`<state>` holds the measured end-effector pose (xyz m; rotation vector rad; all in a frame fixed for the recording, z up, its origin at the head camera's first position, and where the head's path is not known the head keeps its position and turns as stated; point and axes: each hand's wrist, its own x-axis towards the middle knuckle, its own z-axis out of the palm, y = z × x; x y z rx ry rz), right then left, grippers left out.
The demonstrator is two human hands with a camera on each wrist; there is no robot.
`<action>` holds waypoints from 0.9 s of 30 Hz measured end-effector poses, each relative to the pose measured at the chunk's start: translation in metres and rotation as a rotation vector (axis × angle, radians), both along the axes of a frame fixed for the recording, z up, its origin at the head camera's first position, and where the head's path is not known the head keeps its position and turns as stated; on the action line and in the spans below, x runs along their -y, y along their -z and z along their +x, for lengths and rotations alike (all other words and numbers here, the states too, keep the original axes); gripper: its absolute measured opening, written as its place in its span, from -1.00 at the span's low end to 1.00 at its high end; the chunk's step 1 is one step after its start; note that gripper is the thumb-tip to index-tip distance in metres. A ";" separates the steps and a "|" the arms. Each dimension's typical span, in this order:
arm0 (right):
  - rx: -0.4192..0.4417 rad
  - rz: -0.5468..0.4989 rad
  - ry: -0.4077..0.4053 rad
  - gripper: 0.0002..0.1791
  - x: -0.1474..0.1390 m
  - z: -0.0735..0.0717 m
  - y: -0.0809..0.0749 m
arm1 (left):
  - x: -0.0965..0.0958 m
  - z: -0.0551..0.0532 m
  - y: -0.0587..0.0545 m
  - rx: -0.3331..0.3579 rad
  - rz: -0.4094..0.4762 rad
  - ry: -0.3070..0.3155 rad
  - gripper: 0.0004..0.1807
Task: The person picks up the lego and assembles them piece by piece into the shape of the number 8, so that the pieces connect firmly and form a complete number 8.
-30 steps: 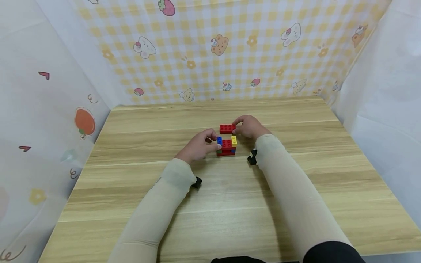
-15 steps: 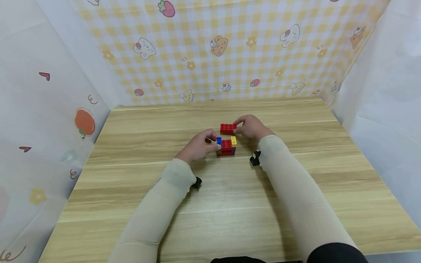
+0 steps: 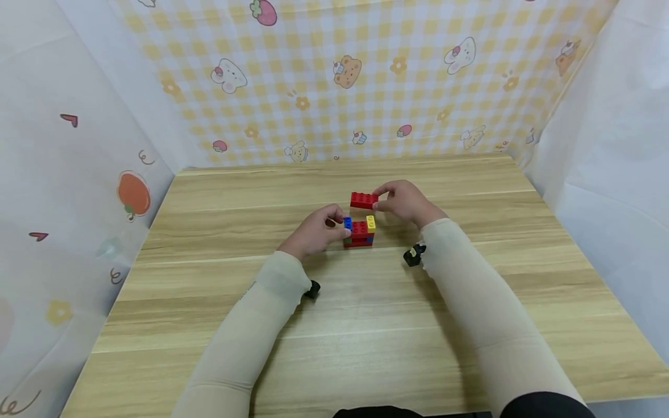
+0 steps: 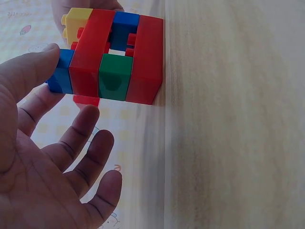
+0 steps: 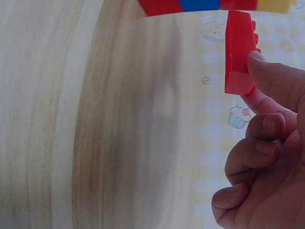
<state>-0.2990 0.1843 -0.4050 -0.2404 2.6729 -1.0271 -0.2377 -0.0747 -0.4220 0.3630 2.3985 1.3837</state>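
A small stack of toy building bricks stands on the table. Its lower red brick (image 4: 148, 62) carries a green brick (image 4: 115, 76) and a blue brick (image 4: 126, 28); above them lies an upper red brick (image 4: 91, 57). On top sit a blue brick (image 4: 61, 74) at the left end and a yellow brick (image 3: 370, 223) at the right. My left hand (image 3: 316, 233) pinches the top blue brick between thumb and forefinger, other fingers loosely spread. My right hand (image 3: 406, 203) pinches the right end of a loose red brick (image 5: 239, 52), held in the air just behind the stack, slightly tilted.
The wooden table (image 3: 345, 342) reaches back to a yellow checked cloth (image 3: 334, 110). White cloth hangs on the left (image 3: 78, 191) and right sides. A black wrist device (image 3: 414, 254) sits under the right sleeve, another (image 3: 312, 289) under the left.
My right hand has shifted slightly right, and the loose red brick has risen and tilted with it. The left hand and the stack stay where they were.
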 end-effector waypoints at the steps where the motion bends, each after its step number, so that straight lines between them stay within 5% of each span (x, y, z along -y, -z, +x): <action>1: -0.008 -0.004 0.000 -0.60 -0.001 0.001 -0.001 | 0.000 0.000 0.000 0.000 0.000 -0.001 -0.82; 27: -0.030 -0.140 -0.011 -0.62 -0.002 0.039 -0.030 | 0.001 -0.001 0.001 0.000 0.005 -0.006 -0.82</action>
